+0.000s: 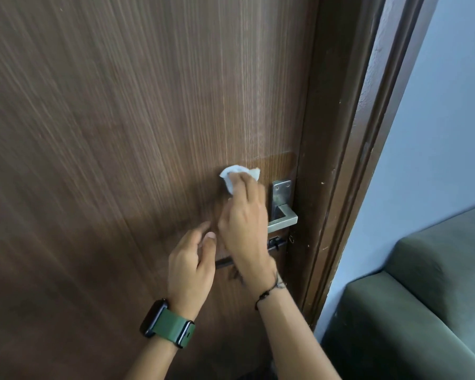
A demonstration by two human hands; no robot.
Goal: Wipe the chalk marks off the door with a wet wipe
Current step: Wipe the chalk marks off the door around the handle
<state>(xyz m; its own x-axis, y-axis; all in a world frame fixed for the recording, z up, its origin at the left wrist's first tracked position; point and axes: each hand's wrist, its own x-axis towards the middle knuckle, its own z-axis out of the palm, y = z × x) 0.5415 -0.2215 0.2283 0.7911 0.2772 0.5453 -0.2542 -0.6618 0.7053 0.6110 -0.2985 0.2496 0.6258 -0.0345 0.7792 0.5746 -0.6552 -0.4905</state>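
Note:
A dark brown wood-grain door (121,133) fills most of the head view. My right hand (244,215) presses a white wet wipe (232,175) flat against the door, just left of the metal handle. Its fingers are stretched over the wipe. My left hand (192,259) hovers below and to the left, close to the door, with loosely curled fingers and nothing in it. A green-strapped watch sits on the left wrist. A faint whitish haze shows on the door above the wipe (258,124). I can make out no distinct chalk lines.
A square metal lever handle (281,215) and a dark sliding bolt (274,246) lie right of my hands. The door frame (340,160) runs down the right side. Beyond it are a pale blue wall (436,133) and a dark green sofa (422,311).

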